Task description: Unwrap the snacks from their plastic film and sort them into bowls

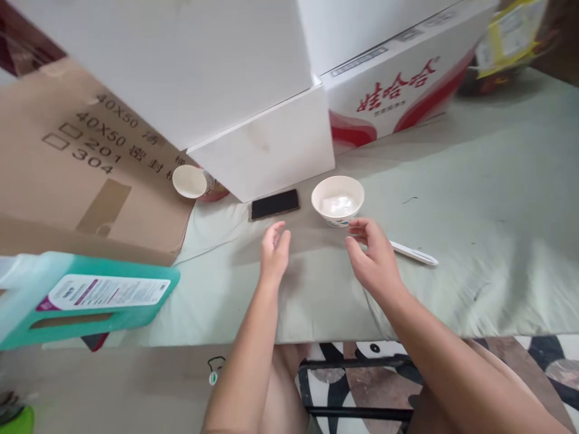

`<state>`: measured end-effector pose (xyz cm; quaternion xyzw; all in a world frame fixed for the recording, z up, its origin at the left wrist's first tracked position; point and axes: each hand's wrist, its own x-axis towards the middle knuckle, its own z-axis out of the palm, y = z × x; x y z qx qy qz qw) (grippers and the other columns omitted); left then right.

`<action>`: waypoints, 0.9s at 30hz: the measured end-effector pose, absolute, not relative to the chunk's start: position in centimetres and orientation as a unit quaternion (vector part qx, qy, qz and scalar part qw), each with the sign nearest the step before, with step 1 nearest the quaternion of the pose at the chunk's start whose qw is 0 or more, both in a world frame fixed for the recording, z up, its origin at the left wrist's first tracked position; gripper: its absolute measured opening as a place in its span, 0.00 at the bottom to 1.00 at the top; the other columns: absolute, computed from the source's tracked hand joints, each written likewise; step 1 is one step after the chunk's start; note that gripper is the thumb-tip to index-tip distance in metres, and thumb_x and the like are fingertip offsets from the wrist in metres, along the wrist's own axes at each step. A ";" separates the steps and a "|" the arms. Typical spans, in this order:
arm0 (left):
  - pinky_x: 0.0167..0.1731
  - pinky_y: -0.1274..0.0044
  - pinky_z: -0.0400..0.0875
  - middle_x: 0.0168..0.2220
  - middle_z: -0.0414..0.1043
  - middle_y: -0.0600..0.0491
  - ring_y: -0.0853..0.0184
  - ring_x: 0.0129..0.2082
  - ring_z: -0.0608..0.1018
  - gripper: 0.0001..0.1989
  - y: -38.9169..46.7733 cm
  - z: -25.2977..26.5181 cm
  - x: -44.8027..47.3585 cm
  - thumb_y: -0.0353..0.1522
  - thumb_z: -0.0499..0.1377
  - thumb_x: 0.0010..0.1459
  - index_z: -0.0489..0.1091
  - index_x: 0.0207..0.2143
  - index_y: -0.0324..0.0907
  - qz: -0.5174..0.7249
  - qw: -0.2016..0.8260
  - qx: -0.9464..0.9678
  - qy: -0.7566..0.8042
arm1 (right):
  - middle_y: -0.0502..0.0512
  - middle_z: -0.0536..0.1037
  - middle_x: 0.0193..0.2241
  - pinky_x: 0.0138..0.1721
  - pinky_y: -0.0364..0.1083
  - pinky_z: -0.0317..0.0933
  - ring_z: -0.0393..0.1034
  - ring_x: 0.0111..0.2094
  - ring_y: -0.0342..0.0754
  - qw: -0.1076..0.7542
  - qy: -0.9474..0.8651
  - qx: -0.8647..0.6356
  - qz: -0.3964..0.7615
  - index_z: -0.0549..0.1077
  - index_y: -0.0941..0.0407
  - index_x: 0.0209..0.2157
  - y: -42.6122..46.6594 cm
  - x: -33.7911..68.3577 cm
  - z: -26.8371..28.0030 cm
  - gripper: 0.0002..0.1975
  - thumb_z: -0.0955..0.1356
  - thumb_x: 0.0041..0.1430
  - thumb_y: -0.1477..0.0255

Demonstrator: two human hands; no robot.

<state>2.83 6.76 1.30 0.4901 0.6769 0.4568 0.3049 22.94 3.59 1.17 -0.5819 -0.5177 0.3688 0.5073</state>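
Note:
A white paper bowl (337, 196) stands upright on the cloth-covered table, with something clear and shiny in its bottom. Close to the bowl's front right side is my right hand (373, 253), its thumb and curled fingers apart and nothing held between them. Whether its fingertips touch the bowl I cannot tell. My left hand (275, 250) hovers in front of a dark smartphone (275, 205), fingers loosely bent, thumb apart, nothing in it. Just right of my right hand lies a slim white pen-like object (416, 253), its near end hidden by the hand.
White boxes (271, 138) and a red-and-white carton (398, 96) stand behind. On the left are a brown cardboard box (90, 181), a paper cup (190, 181) and a green liquid jug (158, 301). A yellow package (511, 36) sits at back right. The tablecloth (497, 241) reaches the front edge.

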 end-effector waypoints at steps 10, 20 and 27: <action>0.63 0.67 0.65 0.57 0.75 0.43 0.58 0.61 0.74 0.14 6.1 2.7 -3.5 0.33 0.59 0.60 0.73 0.47 0.42 0.530 0.426 0.360 0.639 | 0.64 0.77 0.54 0.32 0.52 0.68 0.77 0.47 0.58 0.338 -0.736 -0.547 0.211 0.71 0.49 0.43 1.8 17.9 -2.1 0.09 0.64 0.61 0.67; 0.40 0.77 0.70 0.29 0.73 0.54 0.68 0.34 0.78 0.05 4.5 5.3 -9.2 0.34 0.60 0.55 0.73 0.34 0.44 0.656 0.538 0.094 0.521 | 0.60 0.78 0.52 0.48 0.55 0.69 0.74 0.52 0.57 0.280 -0.849 -0.414 0.174 0.71 0.50 0.46 7.9 5.0 -0.1 0.13 0.62 0.61 0.70; 0.20 0.78 0.44 0.17 0.40 0.62 0.75 0.17 0.49 0.13 3.6 5.6 -12.6 0.33 0.57 0.50 0.54 0.20 0.43 0.695 0.543 0.084 0.464 | 0.68 0.68 0.59 0.58 0.61 0.60 0.63 0.60 0.62 0.217 -0.895 -0.377 0.095 0.66 0.56 0.61 19.3 -11.4 3.5 0.29 0.63 0.56 0.78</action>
